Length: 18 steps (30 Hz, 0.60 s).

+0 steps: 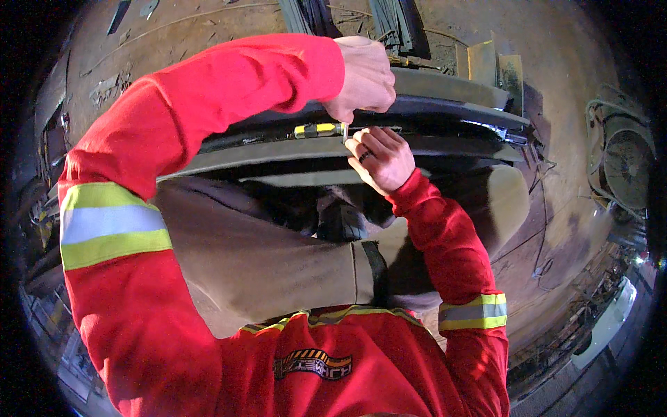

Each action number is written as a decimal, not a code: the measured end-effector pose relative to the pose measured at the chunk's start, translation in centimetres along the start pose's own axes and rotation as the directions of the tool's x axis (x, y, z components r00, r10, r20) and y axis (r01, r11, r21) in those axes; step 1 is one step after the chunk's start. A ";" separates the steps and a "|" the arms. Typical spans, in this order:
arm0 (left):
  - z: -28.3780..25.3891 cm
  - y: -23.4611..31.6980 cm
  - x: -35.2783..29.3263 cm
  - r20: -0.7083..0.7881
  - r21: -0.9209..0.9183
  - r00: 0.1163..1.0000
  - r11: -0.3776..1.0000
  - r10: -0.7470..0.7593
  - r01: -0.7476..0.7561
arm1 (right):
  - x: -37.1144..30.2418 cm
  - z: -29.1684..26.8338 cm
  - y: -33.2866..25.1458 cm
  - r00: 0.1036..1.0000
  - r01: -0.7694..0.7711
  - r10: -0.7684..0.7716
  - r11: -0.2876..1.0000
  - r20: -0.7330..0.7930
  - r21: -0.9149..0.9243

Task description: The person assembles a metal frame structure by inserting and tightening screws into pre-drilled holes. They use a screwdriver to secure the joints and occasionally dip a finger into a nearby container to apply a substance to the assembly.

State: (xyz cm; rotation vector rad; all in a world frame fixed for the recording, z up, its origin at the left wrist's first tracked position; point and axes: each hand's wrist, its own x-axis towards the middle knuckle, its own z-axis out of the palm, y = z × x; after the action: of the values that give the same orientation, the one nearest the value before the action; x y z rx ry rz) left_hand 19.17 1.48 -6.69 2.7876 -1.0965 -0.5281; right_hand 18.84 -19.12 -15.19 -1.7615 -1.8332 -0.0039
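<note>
Nearer, we see the right hand [383, 161], fingers folded narrowly on a small silvery piece [345, 134]. Just left, a yellow-and-black tool [318, 131] lies beyond the near curved beam [260, 154]. Farther, the left hand [363, 75] closes fist-like, contents hidden from us.

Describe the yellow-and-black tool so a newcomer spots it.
Find the long grey metal beam running side to side above the picture's centre. In its dark recess, just left of the bare right hand, lies the slim yellow-and-black tool. Its yellow sets it apart from the dark metal around it.
</note>
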 end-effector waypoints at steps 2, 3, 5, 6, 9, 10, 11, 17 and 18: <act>0.0 0.4 -0.4 -0.016 0.022 1.000 1.000 -0.013 0.013 | 0.1 0.1 0.0 0.999 0.021 -0.021 1.000 -0.028 -0.003; -0.1 0.7 -0.7 -0.023 0.036 1.000 0.999 -0.016 0.017 | 0.0 0.3 0.1 0.999 0.031 -0.031 0.999 -0.028 -0.005; -0.2 1.2 -1.1 -0.056 0.048 0.998 0.998 -0.040 0.043 | -0.2 0.4 0.2 0.999 0.047 -0.047 0.999 -0.020 -0.018; -0.2 1.4 -1.2 -0.074 0.049 0.997 0.998 -0.028 0.031 | -0.2 0.3 0.3 0.999 0.052 -0.052 0.998 -0.011 -0.030; 0.3 0.9 -0.9 -0.070 0.006 0.997 1.000 -0.021 0.021 | -0.3 0.4 0.5 0.997 0.074 -0.075 0.995 -0.005 -0.069; 0.7 0.6 -1.1 -0.060 -0.018 0.998 0.999 -0.033 0.032 | -0.4 0.6 0.5 0.996 0.086 -0.087 0.992 -0.006 -0.088; 0.7 0.5 -1.3 -0.049 -0.042 0.998 0.998 -0.043 0.041 | -0.4 0.8 0.5 0.995 0.096 -0.098 0.990 -0.007 -0.106; 0.9 0.2 -1.0 0.019 -0.116 0.993 0.987 -0.113 0.114 | -0.5 1.0 0.7 0.989 0.144 -0.144 0.978 0.014 -0.149; 0.9 0.2 -1.0 0.014 -0.122 0.995 0.987 -0.102 0.103 | -0.5 1.1 0.7 0.989 0.146 -0.146 0.979 0.010 -0.145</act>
State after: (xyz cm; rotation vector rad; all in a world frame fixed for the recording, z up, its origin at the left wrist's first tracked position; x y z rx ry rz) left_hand 18.08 2.06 -7.24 2.7476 -0.8934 -0.5959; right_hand 19.03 -19.06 -16.55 -1.7177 -2.0024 -0.2013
